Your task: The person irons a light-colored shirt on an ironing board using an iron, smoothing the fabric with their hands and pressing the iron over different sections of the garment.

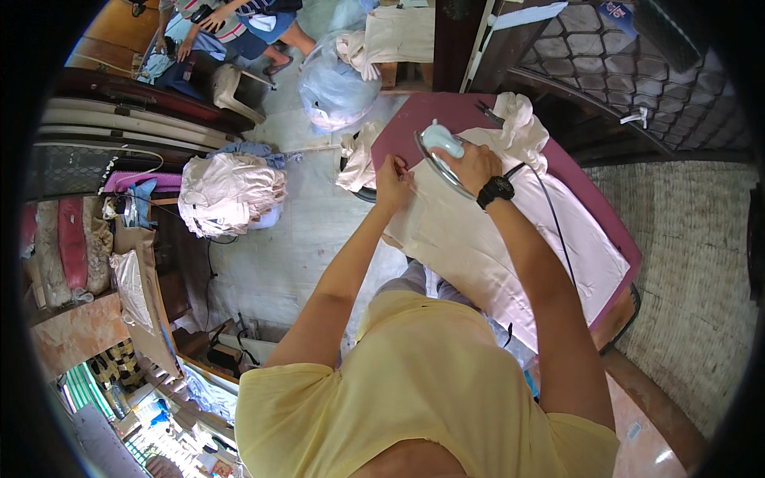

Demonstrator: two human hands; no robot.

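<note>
Yellow shirt (414,382) fills the near bottom of the frame, both bare forearms extended up and away from it. Left arm runs bent at the elbow, forearm angled up-right; left hand (392,182) lies palm-down at the left edge of the cloth (478,239), fingers pinched on the fabric, pinning it flat. Right arm runs nearly straight, black watch (495,191) on the wrist; right hand (472,166) wraps over the handle of the iron (441,151), fingers clenched round it. Iron sits sole-down on the far end of the cloth, just right of the left hand, almost touching it. Black cord (558,231) trails from the iron down across the cloth's right side.

Cloth is pale cream, spread flat on the maroon table (594,195), far end bunched into a crumpled heap (522,123).

Further out, left of the table: stack of folded pale garments (227,195) on the floor. Beyond that, a clear plastic bag (335,84) of cloth. Top left, another person (231,24) seated, mostly cut off.
</note>
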